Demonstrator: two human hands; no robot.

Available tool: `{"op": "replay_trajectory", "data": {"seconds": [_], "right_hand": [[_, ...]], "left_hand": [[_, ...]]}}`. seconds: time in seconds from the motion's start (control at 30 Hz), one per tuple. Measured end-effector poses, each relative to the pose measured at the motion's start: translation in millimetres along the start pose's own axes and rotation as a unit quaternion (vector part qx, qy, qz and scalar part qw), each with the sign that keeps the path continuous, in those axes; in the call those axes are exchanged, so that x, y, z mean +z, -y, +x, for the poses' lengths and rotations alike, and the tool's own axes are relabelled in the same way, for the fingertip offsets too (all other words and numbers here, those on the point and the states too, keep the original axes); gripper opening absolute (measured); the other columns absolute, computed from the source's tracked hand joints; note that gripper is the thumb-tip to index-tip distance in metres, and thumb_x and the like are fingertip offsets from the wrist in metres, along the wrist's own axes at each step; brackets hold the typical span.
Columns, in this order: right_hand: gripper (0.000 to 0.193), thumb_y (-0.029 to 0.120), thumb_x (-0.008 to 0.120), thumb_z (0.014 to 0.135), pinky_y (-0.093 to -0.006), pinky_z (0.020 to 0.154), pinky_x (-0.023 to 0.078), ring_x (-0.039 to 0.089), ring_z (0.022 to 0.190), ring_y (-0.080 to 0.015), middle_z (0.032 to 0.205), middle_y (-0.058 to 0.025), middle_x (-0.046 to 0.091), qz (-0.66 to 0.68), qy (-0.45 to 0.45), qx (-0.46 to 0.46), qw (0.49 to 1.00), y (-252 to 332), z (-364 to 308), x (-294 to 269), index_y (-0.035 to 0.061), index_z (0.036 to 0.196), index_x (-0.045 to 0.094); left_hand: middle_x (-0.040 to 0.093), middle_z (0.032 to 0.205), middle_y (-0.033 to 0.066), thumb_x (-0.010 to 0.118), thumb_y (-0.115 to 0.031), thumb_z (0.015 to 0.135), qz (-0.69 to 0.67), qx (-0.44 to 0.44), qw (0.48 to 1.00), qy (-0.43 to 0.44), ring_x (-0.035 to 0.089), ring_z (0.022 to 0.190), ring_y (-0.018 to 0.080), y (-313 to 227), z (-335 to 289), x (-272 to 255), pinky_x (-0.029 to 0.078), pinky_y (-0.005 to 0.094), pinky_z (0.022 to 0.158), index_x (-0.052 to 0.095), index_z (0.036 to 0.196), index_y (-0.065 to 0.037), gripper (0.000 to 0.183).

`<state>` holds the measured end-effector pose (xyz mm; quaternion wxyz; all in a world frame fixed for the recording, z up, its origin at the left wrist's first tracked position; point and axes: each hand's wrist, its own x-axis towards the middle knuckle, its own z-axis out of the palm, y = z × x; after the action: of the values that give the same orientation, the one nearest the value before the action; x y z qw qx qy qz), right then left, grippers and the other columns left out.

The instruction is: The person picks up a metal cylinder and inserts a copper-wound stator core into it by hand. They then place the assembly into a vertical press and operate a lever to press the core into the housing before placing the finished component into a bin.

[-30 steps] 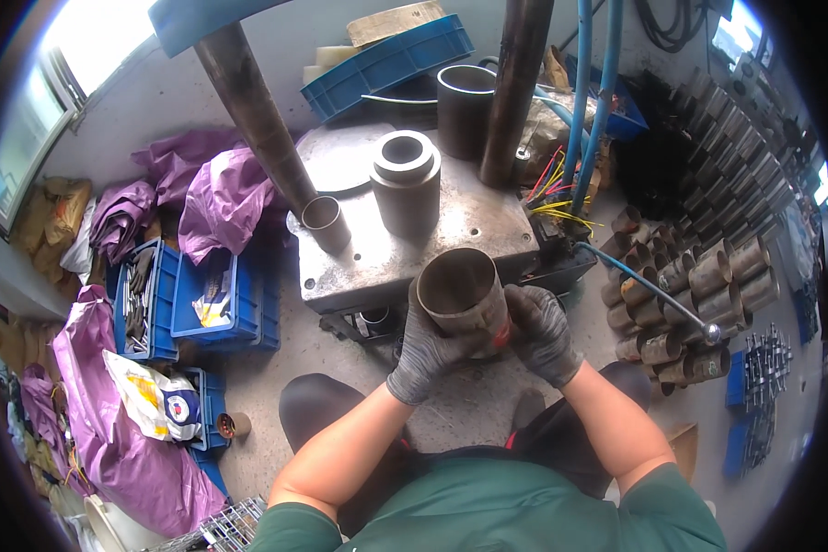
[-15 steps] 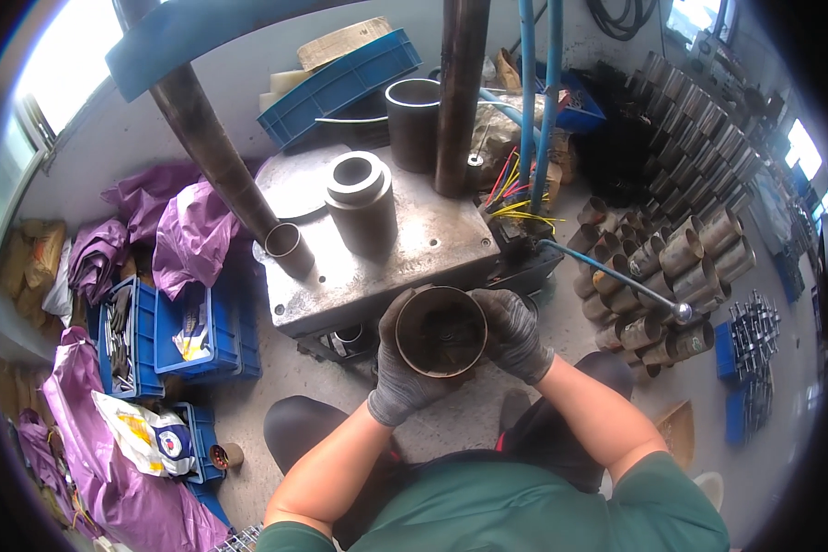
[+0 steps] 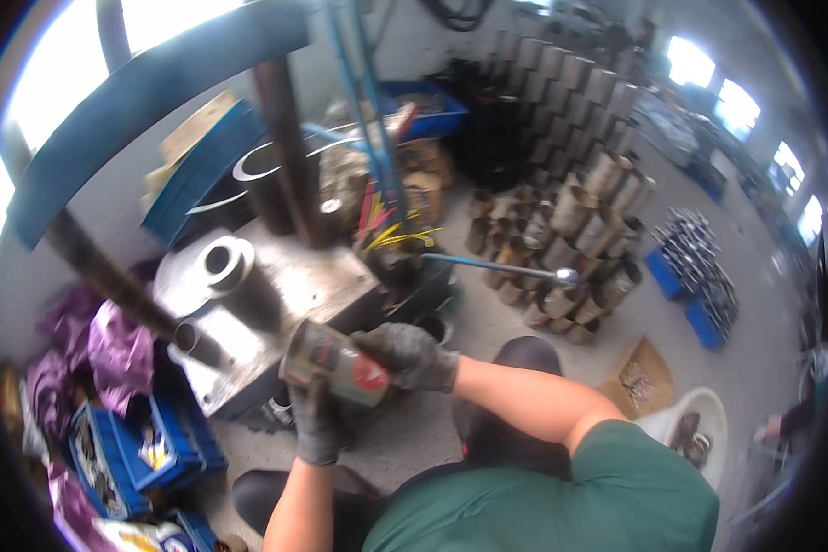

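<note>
A short, wide metal tube (image 3: 336, 361) with a red patch on its side lies tilted between my gloved hands, just in front of the steel press table. My left hand (image 3: 318, 425) grips it from below at the near side. Around its right end is my right hand (image 3: 412, 357), the fingers partly blurred by motion. On the steel table (image 3: 317, 276) beyond stand a stepped metal cylinder (image 3: 244, 281), a smaller tube (image 3: 198, 342) and a larger dark tube (image 3: 267, 189).
Many upright tubes (image 3: 561, 239) stand on the floor at right, with a ball-ended lever (image 3: 561, 275) reaching toward them. Blue bins of metal parts (image 3: 685, 258) are farther right. Blue crates (image 3: 156, 451) and purple sheeting (image 3: 120, 354) lie left. A cardboard box (image 3: 637, 382) sits near my right.
The tube has turned from mouth-up onto its side, showing its red patch. Both hands have shifted left in view and regripped around it. My view has swung to the right.
</note>
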<state>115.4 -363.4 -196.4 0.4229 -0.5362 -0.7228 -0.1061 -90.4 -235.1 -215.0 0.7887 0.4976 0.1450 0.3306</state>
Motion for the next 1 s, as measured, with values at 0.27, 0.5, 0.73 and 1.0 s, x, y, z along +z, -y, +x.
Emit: {"op": "replay_trajectory", "data": {"seconds": [0.27,0.5,0.73,1.0], "right_hand": [[0.062,0.011,0.073,0.087,-0.0391,0.107,0.054,0.071,0.122,-0.0353,0.131,-0.0202,0.073,0.027,0.240,0.275,0.931,-34.5,8.2,-83.7,0.0101,0.147,0.063],[0.043,0.032,0.055,0.101,-0.0452,0.101,0.054,0.069,0.117,-0.0386,0.124,-0.0179,0.075,-0.161,0.308,0.396,0.850,-120.0,-150.5,-184.0,0.0192,0.140,0.068],[0.042,0.036,0.060,0.091,-0.0482,0.092,0.058,0.073,0.107,-0.0423,0.112,-0.0258,0.075,-0.313,0.122,0.649,0.683,-102.4,-347.8,-318.6,0.0052,0.113,0.078],[0.021,0.024,0.063,0.093,-0.0420,0.051,0.054,0.070,0.060,-0.0293,0.084,-0.0145,0.077,0.001,-0.457,0.784,0.420,-128.4,-380.8,-348.0,0.0050,0.094,0.073]], "left_hand": [[0.067,0.130,0.0112,0.052,-0.046,0.112,0.126,-0.124,0.977,0.117,0.062,0.119,0.0231,45.4,17.7,-32.8,0.049,0.0392,0.108,0.060,0.141,-0.003,0.053],[0.069,0.116,0.0074,0.069,-0.015,0.103,0.257,-0.129,0.952,0.104,0.062,0.108,0.0178,46.8,2.8,-0.4,0.050,0.0333,0.101,0.066,0.125,-0.002,0.026],[0.071,0.114,0.0165,0.078,-0.017,0.093,0.487,-0.034,0.853,0.185,0.070,0.106,0.0302,61.5,-7.3,2.2,0.056,0.0399,0.095,0.067,0.124,-0.001,0.037],[0.071,0.120,0.0221,0.078,-0.030,0.091,0.594,-0.075,0.775,0.200,0.069,0.112,0.0409,73.9,-10.3,-27.0,0.056,0.0474,0.096,0.069,0.125,-0.003,0.044]]}}
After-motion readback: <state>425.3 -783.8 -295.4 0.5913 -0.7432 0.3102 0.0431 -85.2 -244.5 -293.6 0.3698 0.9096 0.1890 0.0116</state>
